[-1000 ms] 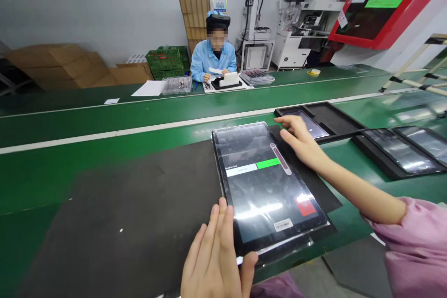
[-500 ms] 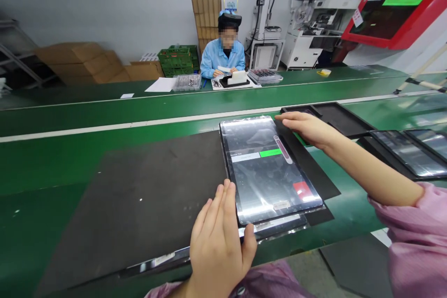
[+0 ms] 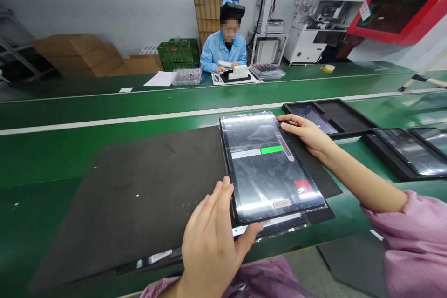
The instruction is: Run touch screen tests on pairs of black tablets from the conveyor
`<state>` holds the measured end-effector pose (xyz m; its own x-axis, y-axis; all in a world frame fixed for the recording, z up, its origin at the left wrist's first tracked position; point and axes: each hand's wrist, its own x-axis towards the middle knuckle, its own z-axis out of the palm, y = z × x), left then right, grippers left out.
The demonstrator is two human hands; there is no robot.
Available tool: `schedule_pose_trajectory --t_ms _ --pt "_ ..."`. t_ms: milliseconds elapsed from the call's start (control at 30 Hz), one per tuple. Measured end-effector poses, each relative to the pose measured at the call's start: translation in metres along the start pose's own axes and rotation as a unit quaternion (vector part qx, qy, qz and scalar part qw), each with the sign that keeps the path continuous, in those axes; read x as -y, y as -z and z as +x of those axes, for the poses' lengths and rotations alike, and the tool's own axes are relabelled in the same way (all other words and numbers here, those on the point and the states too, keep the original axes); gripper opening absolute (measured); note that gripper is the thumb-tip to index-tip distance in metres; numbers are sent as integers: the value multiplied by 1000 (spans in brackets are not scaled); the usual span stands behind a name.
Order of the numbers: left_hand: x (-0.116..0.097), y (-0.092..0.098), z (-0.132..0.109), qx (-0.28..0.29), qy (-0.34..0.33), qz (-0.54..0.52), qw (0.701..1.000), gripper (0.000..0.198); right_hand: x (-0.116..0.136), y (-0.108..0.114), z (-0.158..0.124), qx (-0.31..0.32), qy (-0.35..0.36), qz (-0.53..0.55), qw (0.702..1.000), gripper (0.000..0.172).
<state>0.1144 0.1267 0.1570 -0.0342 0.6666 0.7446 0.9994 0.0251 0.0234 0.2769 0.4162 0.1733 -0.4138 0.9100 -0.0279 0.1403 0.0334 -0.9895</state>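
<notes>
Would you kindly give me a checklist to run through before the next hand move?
1. Tablet screen lit: ok, a green block and a red block show.
2. Left hand at the tablet's left edge: ok.
3. Right hand at its far right corner: ok.
4. Tablet flush with what lies beneath: not ok, a dark edge juts out on the near side.
5. Label text readable: cannot tell, too small.

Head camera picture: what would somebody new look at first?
Probably the lit tablet in the middle, showing a green bar and a red square, between the person's left hand and right hand. Next, perhaps, the big red cabinet at the top right, and the co-worker in light blue across the green table.
</notes>
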Motion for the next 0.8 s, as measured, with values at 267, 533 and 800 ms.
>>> schedule_pose_trajectory --t_ms 267,533,800 --pt "-4 2 3 -13 22 -11 1000 38 0 -2 -3 -5 37 -81 996 43" --pt "-2 3 0 -3 -22 7 1000 35 1 -2 -5 -23 55 -113 992 40" --pt "0 3 -1 10 -38 15 999 32 -1 -2 -5 -19 48 -99 994 42"
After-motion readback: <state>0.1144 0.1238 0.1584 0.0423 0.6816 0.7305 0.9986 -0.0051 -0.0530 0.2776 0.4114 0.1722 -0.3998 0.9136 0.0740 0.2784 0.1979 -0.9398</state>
